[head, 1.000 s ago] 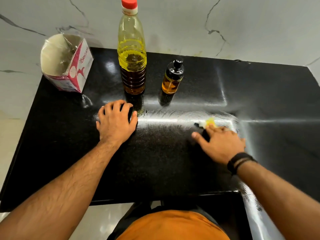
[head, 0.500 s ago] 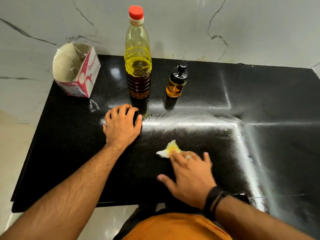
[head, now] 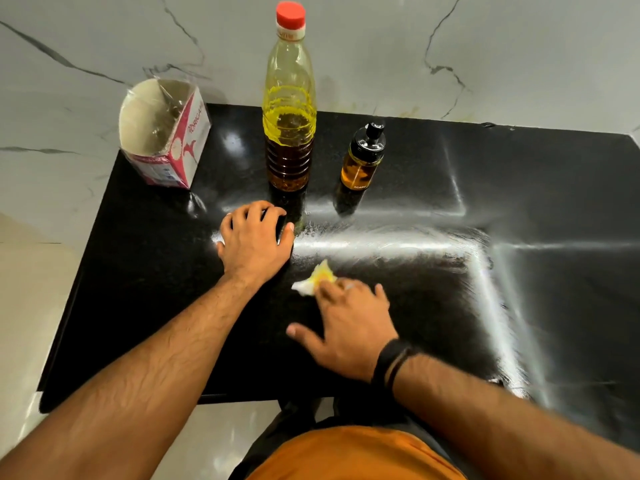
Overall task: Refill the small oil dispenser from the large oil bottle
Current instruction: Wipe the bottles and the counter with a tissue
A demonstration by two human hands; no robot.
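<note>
The large oil bottle with a red cap stands upright at the back of the black counter, about half full. To its right stands the small oil dispenser, black top on, amber oil inside. My left hand rests on the counter just in front of the large bottle, fingers bent, holding nothing. My right hand lies flat with straight fingers pressing a crumpled, oil-stained tissue onto the counter, right of my left hand.
An opened pink and white carton stands at the back left corner. Oily smear streaks cross the counter's middle and right. A marble wall runs behind. The counter's left and front edges drop to a pale floor.
My right hand slid the tissue from the right side of the counter leftward and toward me, then stayed nearly still. My left hand kept its place.
</note>
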